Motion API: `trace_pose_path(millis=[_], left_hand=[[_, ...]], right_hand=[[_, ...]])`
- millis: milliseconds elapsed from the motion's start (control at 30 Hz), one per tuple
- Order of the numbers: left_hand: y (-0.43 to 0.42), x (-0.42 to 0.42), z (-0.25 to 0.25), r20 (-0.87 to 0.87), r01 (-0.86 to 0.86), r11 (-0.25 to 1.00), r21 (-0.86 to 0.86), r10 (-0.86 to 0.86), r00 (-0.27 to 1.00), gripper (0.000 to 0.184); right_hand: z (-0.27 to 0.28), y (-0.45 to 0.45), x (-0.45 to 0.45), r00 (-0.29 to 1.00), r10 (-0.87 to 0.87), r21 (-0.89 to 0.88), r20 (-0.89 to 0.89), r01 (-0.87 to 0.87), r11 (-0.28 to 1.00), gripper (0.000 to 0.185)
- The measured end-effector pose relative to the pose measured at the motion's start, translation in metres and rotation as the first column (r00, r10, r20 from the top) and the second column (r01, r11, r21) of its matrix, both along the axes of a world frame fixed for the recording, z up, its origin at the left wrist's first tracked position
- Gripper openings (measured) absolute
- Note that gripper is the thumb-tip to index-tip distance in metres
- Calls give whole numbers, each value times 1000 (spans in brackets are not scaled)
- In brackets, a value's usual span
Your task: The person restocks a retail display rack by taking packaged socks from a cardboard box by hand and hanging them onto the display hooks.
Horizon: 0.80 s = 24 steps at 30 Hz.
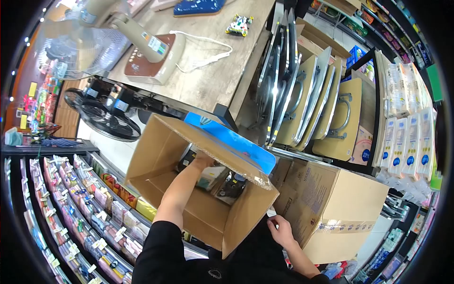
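Observation:
A large open cardboard box (203, 201) is tilted in front of me, its mouth facing up toward me. My left hand (204, 160) reaches inside it, with the fingers mostly hidden against the contents. Around that hand lie dark packaged items (231, 188) and a pale grey-white item (211, 177); their kind is unclear. Outside the box's right side is my right hand (282, 231), its fingers curled together beside a small white piece (271, 213). Whether it grips that piece cannot be made out.
A closed taped carton (350, 203) stands at the right. Behind, a wooden-top table (208, 90) carries a fan (151, 54) and a toy car (239, 25). A blue panel (231, 142) is behind the box. Folding tables (326, 109) lean upright; shelves of packaged goods (90, 208) line the left.

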State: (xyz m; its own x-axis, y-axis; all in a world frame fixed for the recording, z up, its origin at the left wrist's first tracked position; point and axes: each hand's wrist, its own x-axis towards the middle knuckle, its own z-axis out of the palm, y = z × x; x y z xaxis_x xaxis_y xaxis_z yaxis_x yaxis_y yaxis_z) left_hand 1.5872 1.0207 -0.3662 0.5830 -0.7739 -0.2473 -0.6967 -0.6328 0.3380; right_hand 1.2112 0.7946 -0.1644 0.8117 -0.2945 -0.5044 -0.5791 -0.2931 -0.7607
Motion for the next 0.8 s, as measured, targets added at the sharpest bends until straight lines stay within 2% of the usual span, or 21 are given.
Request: trace_pose_path(millis=[67,100,167,200,233,300,333,400,433,500,533,567,600,633,667,700,767,800], left_hand=[[-4,-5,52,-191,144,948,285,-91,977,26],[0,-3,59,-383,334,833,442,-162,910,20],[-7,-26,125,-251,274,859,432,-177,952,11],[1,-34,135,-191,341,851,400,-287,939,12],[8,-45,145,-50,335,865,374,-342,938,5],[17,-65,198,39,374,901,221,-391,920,6],[21,-78,224,61,386,898,213,-406,912,6],[26,-107,289,216,336,940,54,-340,915,6],[27,-125,323,238,353,934,47,-354,905,6],[31,-163,389,241,350,915,-198,-301,923,8],[31,-182,412,261,372,906,-203,-316,912,8],[31,-202,431,187,321,884,-340,-271,944,9],[31,-222,447,101,256,847,-465,-237,966,10],[29,-241,463,115,284,838,-466,-261,959,10],[23,-260,476,23,245,803,-543,-277,961,10],[17,-279,485,-73,199,767,-610,-304,950,12],[4,-315,492,-166,187,756,-627,-365,916,12],[-4,-333,494,-229,184,757,-626,-405,885,12]], right_hand=[[4,5,1,997,49,-21,64,-47,999,13],[6,11,-1,995,51,-25,87,-49,998,13],[12,20,-7,989,43,-33,142,-39,999,14],[15,25,-11,985,45,-48,168,-38,998,14],[19,30,-16,976,34,-43,216,-25,999,13],[44,43,-29,960,6,-54,279,10,999,12],[57,49,-36,947,-15,-59,320,35,998,12],[77,59,-53,919,-28,-78,392,63,995,12],[87,64,-62,911,-39,-92,411,84,992,12],[112,75,-76,848,-40,-170,528,152,974,14],[121,78,-85,848,-48,-165,528,158,974,25],[137,81,-91,838,-59,-173,542,180,968,25],[156,86,-96,776,-52,-216,629,239,946,33],[169,89,-104,706,-41,-252,707,305,918,42],[173,89,-114,692,-41,-243,720,307,920,56],[180,91,-126,683,-61,-244,727,341,908,56],[199,93,-149,612,-116,-169,782,389,906,60],[210,92,-164,615,-144,-144,775,395,907,54]])
